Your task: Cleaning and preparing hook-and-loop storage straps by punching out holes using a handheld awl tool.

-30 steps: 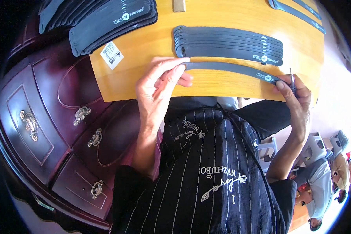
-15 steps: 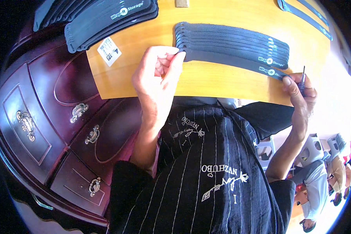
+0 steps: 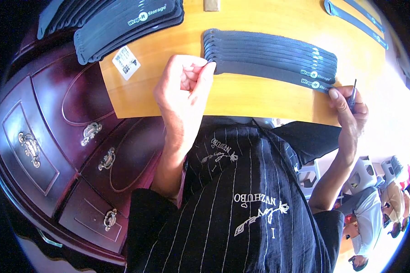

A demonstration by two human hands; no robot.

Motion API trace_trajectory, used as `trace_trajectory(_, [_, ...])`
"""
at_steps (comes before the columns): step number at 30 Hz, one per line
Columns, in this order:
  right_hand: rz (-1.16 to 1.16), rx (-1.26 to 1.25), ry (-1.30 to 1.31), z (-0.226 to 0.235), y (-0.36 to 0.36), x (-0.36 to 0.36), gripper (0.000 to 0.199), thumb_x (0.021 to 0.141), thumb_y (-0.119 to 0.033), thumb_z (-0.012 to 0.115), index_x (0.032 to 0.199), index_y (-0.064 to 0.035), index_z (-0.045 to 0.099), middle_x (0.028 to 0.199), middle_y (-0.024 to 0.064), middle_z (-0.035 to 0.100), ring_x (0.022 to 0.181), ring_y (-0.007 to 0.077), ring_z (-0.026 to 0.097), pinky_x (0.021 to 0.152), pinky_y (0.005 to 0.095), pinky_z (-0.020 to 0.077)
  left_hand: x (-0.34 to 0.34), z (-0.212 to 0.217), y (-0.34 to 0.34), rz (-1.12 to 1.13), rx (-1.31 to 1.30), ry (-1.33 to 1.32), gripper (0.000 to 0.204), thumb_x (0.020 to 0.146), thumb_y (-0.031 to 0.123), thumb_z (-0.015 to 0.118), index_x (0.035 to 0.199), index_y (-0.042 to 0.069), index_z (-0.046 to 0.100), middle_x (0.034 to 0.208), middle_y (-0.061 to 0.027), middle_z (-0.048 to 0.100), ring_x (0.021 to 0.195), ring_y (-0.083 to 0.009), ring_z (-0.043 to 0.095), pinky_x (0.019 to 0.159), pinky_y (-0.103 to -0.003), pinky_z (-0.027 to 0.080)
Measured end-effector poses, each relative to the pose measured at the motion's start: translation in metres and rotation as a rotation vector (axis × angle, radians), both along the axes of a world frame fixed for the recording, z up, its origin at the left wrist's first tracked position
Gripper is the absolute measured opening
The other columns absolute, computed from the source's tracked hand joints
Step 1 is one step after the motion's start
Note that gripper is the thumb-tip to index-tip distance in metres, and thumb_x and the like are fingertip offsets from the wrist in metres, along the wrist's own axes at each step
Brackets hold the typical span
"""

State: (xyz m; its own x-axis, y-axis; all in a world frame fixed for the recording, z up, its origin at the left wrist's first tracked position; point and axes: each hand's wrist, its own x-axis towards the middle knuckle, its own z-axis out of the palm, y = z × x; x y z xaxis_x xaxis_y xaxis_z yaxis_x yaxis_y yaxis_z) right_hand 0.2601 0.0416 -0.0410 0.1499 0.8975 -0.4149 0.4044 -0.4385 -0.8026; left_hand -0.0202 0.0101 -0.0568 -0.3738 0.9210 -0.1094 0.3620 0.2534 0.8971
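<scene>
My left hand (image 3: 182, 86) is closed, its thumb and forefinger pinching the left end of a dark blue-grey hook-and-loop strap (image 3: 264, 74). The strap stretches flat across to my right hand (image 3: 351, 111), whose thumb and fingers grip its other end. Tucked in that same hand is a small tool (image 3: 353, 99) with a dark handle and a thin pointed metal shaft, tip upward. Just beyond the strap, a fanned row of matching straps (image 3: 269, 49) lies with holed ends to the left and pale printing to the right. The strap lies along the row's near edge.
The yellow wooden table (image 3: 159, 41) has its near edge by my body. A thick pile of straps (image 3: 118, 32) sits far left, beside a white label (image 3: 126, 62). Two loose straps (image 3: 355, 22) lie far right. Dark red drawers (image 3: 36, 150) stand left; people (image 3: 369, 218) are at right.
The right end of the strap has come slightly closer to the row and a little left. Both hands keep their grip. The whole view has shifted slightly.
</scene>
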Motion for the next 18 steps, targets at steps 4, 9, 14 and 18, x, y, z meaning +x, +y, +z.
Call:
trace_trajectory(4, [-0.019, -0.027, -0.037, 0.005, 0.000, -0.001, 0.017, 0.079, -0.023, 0.073, 0.080, -0.0080, 0.066, 0.066, -0.0049, 0.057, 0.061, 0.0037, 0.048, 0.062, 0.0193, 0.0377, 0.004, -0.003, -0.001, 0.004, 0.001, -0.054, 0.013, 0.081, 0.004, 0.069, 0.087, 0.005, 0.058, 0.070, 0.0025, 0.057, 0.057, -0.0015, 0.051, 0.049, -0.016, 0.040])
trace_trajectory(9, [-0.050, -0.066, 0.054, 0.003, 0.001, -0.014, 0.015, 0.081, -0.022, 0.072, 0.080, -0.0085, 0.064, 0.067, -0.0057, 0.057, 0.063, 0.0028, 0.049, 0.062, 0.0182, 0.0374, 0.001, -0.005, -0.001, 0.011, -0.031, 0.054, 0.011, 0.084, 0.007, 0.067, 0.089, 0.006, 0.057, 0.071, 0.0025, 0.056, 0.057, -0.0014, 0.048, 0.047, -0.016, 0.038])
trace_trajectory(14, [-0.022, 0.036, 0.035, -0.007, 0.001, -0.010, 0.024, 0.079, -0.026, 0.074, 0.079, -0.0047, 0.064, 0.063, -0.0041, 0.056, 0.058, 0.0036, 0.049, 0.056, 0.0192, 0.0401, 0.005, -0.004, 0.001, 0.034, -0.066, -0.025, 0.013, 0.082, 0.000, 0.067, 0.087, 0.003, 0.055, 0.071, 0.0014, 0.054, 0.057, -0.0014, 0.046, 0.048, -0.016, 0.039])
trace_trajectory(18, [-0.029, 0.063, 0.036, -0.005, 0.003, -0.007, 0.022, 0.078, -0.022, 0.076, 0.077, -0.0042, 0.063, 0.063, -0.0039, 0.057, 0.058, 0.0027, 0.048, 0.055, 0.0193, 0.0406, 0.010, -0.004, 0.003, 0.034, -0.068, -0.065, 0.013, 0.083, 0.001, 0.067, 0.087, 0.003, 0.054, 0.071, 0.0009, 0.054, 0.056, -0.0012, 0.047, 0.046, -0.016, 0.039])
